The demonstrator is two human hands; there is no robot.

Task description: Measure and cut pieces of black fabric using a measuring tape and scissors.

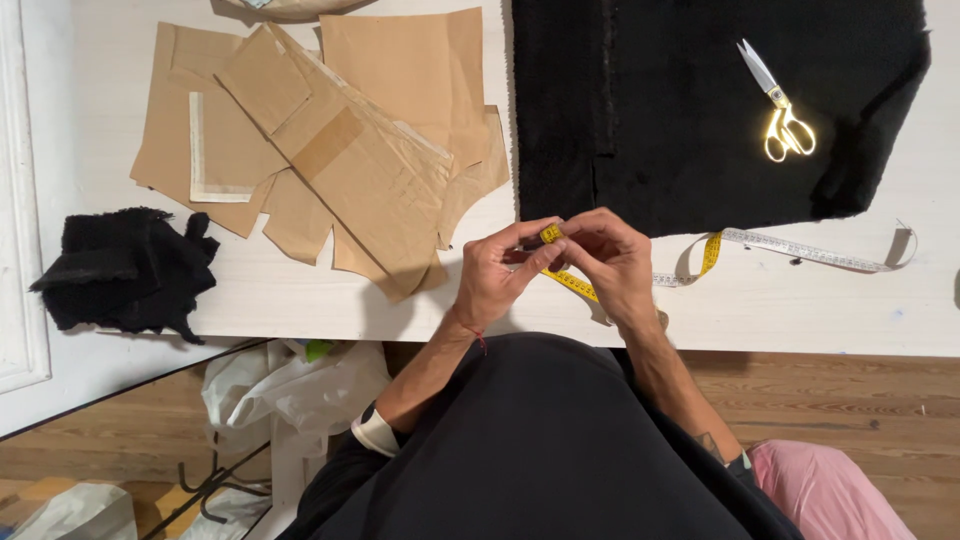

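— Where was the measuring tape (800, 250)?
— On the tabletop (780, 310) below the black fabric (680, 110); left hand (495, 275) and right hand (610, 258) each had a grip pinching its yellow end.

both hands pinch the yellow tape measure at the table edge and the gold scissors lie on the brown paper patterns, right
Not quite. The head view shows the scissors lying on the black fabric, not on the paper patterns. The rest holds: the left hand and right hand pinch the tape measure at the table edge.

Black garment, red wrist thread (478, 334)
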